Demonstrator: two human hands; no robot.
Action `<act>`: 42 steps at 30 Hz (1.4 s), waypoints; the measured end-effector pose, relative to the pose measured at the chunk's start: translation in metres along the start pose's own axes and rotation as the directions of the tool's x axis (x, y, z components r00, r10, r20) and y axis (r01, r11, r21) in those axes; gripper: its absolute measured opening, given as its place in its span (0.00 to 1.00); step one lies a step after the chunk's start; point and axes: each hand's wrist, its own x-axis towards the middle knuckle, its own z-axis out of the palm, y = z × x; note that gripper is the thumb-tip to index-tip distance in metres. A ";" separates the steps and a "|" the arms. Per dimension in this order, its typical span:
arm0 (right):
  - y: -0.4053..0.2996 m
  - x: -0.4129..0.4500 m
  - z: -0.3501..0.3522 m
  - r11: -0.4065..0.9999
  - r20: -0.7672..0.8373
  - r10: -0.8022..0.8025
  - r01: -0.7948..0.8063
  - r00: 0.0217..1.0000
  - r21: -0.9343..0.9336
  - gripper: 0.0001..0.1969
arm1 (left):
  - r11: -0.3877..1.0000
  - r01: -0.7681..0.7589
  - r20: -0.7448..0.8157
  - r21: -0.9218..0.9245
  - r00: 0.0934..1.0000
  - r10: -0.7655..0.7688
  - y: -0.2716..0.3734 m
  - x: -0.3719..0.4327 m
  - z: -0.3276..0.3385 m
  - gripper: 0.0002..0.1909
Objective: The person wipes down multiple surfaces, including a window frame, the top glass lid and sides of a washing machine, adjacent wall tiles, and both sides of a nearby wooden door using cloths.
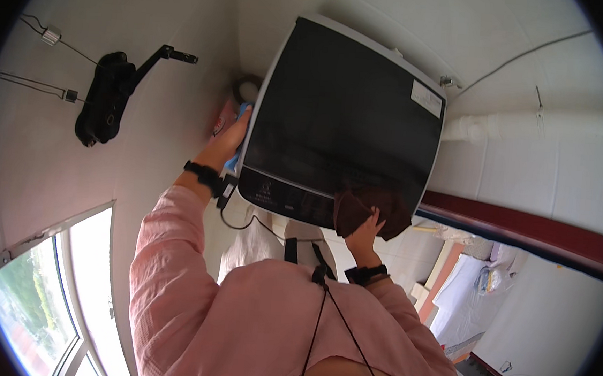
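Before me stands a washing machine with a dark, glossy lid (344, 107) and a black control panel (285, 197) along its near edge. My right hand (366, 234) holds a dark brown cloth (370, 211) against the panel's right part and the near right corner of the lid. My left hand (236, 131) is at the machine's left side, touching something blue (234, 160), perhaps a cloth; its fingers are partly hidden. Beyond that hand, a pink packet (224, 119) sits between the machine and the wall.
A black hand-crank unit (107, 101) with cables is on the left wall, above a window (38, 285). A white pipe (494, 129) runs along the wall at right. A dark red frame edge (518, 232) lies right of the machine. A thin cable hangs by my left wrist.
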 end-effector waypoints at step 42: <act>-0.115 0.058 -0.158 -0.734 -0.255 -0.627 -0.449 0.736 0.509 0.21 | -0.481 0.611 0.539 0.629 0.104 0.836 0.198 -0.341 -0.103 0.15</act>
